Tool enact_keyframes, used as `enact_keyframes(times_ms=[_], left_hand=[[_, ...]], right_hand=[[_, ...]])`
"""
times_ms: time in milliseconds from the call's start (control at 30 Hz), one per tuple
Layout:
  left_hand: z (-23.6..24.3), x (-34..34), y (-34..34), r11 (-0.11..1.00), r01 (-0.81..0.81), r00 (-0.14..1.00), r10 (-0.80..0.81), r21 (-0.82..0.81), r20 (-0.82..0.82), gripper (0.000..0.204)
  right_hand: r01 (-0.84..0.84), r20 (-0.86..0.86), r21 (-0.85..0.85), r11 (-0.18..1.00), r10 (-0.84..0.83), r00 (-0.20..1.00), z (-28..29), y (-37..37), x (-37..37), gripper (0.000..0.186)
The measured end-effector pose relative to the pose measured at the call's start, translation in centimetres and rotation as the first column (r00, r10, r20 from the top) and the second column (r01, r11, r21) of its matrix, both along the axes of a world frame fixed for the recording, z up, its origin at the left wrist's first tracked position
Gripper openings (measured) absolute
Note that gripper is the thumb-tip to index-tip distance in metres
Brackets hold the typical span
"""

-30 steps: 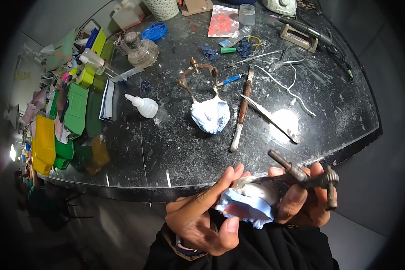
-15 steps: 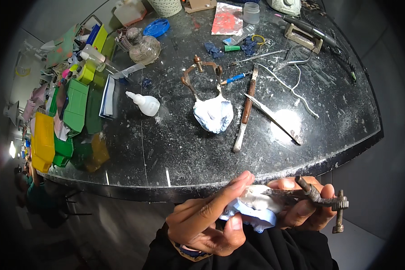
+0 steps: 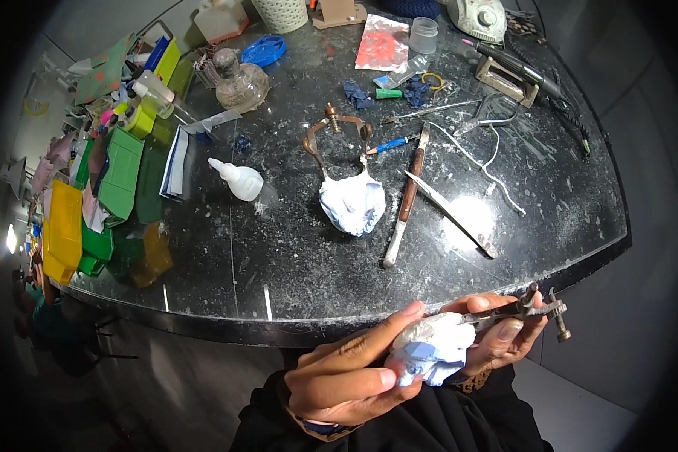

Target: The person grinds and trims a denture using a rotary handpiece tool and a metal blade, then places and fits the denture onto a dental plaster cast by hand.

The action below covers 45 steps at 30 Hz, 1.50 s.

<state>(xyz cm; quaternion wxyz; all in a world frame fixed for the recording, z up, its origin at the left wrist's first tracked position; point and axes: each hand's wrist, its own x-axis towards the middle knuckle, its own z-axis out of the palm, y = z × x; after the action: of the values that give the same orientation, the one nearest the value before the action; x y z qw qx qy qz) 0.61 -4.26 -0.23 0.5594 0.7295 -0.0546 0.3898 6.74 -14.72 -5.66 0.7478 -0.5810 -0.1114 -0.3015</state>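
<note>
Above my lap, beyond the bench's front edge, I hold a blue and white plaster dental cast point(image 3: 431, 350) set on a metal articulator frame point(image 3: 521, 307). My left hand point(image 3: 346, 371) pinches the cast from its left side, fingers on top and thumb low on the blue part. The fingers of my right hand point(image 3: 497, 343) are closed around the metal arm where it enters the white plaster; the screw end sticks out to the right. On the bench lies a second articulator point(image 3: 334, 128) with a blue-white plaster cast point(image 3: 352, 205) at its near end.
Right of that lie a wooden-handled plaster knife point(image 3: 409, 200), a metal tool point(image 3: 448, 211), a blue pencil point(image 3: 392, 145) and bent wire. Left are a white dropper bottle point(image 3: 241, 181), a glass spirit burner point(image 3: 241, 87) and coloured bins point(image 3: 119, 177). A handpiece point(image 3: 520, 69) lies far right.
The cast has turned in my hands, showing more of its blue and white face. My right hand and the articulator's screw end have shifted left and slightly up.
</note>
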Motion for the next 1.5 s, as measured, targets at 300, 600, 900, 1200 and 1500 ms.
enact_keyframes(times_ms=[300, 600, 900, 1200, 1500], left_hand=[[0.8, -0.2, -0.2, 0.996, -0.059, 0.998, 0.06, 0.061, -0.02, 0.029], [0.5, 0.0, 0.4, 0.75, -0.459, 0.888, 0.389, 0.476, 0.244, 0.033], [2.0, -0.9, 0.5, 0.753, -0.329, 0.932, 0.356, 0.57, 0.068, 0.027], [1.5, -0.9, 0.6, 0.793, -0.288, 0.952, 0.298, 0.537, 0.071, 0.034], [1.7, 0.4, 1.1, 0.983, 0.154, 0.976, -0.136, 0.102, -0.171, 0.059]], right_hand=[[-0.645, 0.053, 0.218, 0.732, 0.651, 0.757, 1.4, -0.8, 1.0, 0.029], [-0.748, -0.129, 0.456, 0.482, 0.867, 0.481, 2.4, 1.0, 1.9, 0.018], [-0.779, -0.224, 0.421, 0.465, 0.886, 0.407, 2.2, 1.1, 2.2, 0.037], [-0.788, -0.18, 0.372, 0.491, 0.871, 0.457, 1.6, 1.4, 1.9, 0.022], [-0.796, 0.073, 0.258, 0.548, 0.81, 0.581, 1.9, 1.5, 3.4, 0.022]])
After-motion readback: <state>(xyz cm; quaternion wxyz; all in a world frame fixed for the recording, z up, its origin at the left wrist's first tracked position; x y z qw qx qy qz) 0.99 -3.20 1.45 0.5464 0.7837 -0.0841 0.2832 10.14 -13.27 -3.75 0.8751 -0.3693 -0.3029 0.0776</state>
